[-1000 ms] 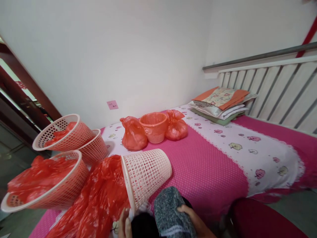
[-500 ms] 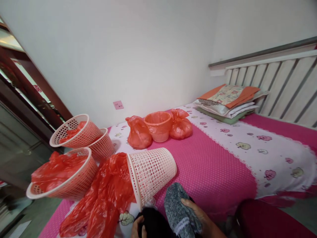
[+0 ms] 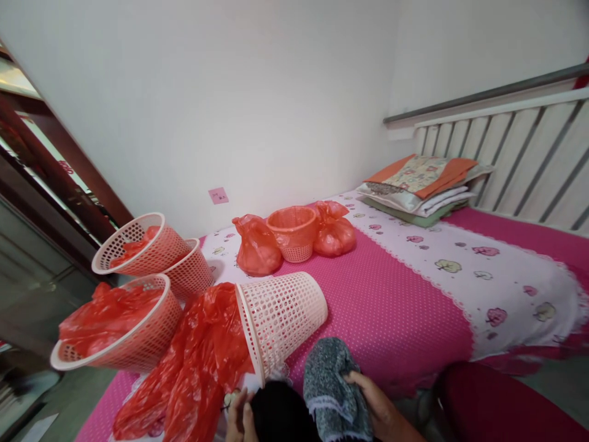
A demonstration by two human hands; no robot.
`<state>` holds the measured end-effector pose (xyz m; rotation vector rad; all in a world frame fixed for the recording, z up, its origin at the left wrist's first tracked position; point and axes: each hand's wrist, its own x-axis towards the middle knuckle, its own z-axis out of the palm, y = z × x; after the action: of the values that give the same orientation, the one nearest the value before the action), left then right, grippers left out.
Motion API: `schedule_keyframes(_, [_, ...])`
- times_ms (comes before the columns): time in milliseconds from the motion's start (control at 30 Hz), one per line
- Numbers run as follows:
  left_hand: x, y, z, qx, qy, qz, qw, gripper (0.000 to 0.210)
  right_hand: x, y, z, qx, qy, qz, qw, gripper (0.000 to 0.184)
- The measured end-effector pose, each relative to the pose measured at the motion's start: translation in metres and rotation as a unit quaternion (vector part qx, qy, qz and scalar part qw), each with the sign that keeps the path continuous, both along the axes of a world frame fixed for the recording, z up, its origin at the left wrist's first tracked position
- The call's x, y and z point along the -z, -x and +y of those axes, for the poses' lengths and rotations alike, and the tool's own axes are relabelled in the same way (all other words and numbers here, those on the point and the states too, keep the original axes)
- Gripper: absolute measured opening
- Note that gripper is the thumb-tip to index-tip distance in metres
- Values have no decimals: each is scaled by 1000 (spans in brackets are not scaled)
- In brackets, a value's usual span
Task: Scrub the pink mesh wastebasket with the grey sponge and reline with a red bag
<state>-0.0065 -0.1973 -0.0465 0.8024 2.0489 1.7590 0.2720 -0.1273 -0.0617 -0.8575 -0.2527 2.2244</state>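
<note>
My right hand (image 3: pixel 370 399) grips the right edge of a grey flecked knitted item (image 3: pixel 332 380) with a pale lilac band; its exact kind is unclear. Left of it is a black rounded thing (image 3: pixel 281 411), cut off at the bottom edge. My left hand (image 3: pixel 242 414) lies against its left side, fingers bent close together, and what they hold is hidden. Just beyond, a pale pink plastic basket (image 3: pixel 288 316) lies on its side. Crumpled red plastic bags (image 3: pixel 202 362) spread out beside the basket's mouth.
Pink perforated baskets with red bags inside, one in front (image 3: pixel 151 334) and one tilted (image 3: pixel 159 245), stand at left. By the wall, a red-lined basket (image 3: pixel 294 236) sits between tied red bags (image 3: pixel 257 248). Folded bedding (image 3: pixel 423 184) lies at back right; a dark red seat (image 3: pixel 501 405) is near.
The grey knitted item has turned and spread wider in my right hand. My left hand has slid slightly left and down along the black thing. The baskets and bags have stayed put.
</note>
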Motion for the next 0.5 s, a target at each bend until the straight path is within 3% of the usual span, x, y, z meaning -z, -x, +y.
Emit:
schedule_keyframes(133, [-80, -7, 16, 111, -7, -18, 994, 56, -3, -7, -6, 7, -14, -8, 1000, 20])
schedule_keyframes(233, [-128, -18, 41, 141, -18, -12, 990, 64, -10, -15, -6, -5, -32, -5, 999, 23])
schedule_keyframes(333, [-149, -28, 71, 178, -30, -27, 983, 66, -24, -25, -3, 15, -25, -31, 999, 19])
schedule_keyframes(433, [-152, -35, 91, 246, -15, -73, 967, 67, -45, -36, 4, 62, -36, -30, 997, 24])
schedule_keyframes(500, [-154, -41, 92, 203, -30, -41, 978, 71, -59, -42, 10, 83, -68, -21, 994, 30])
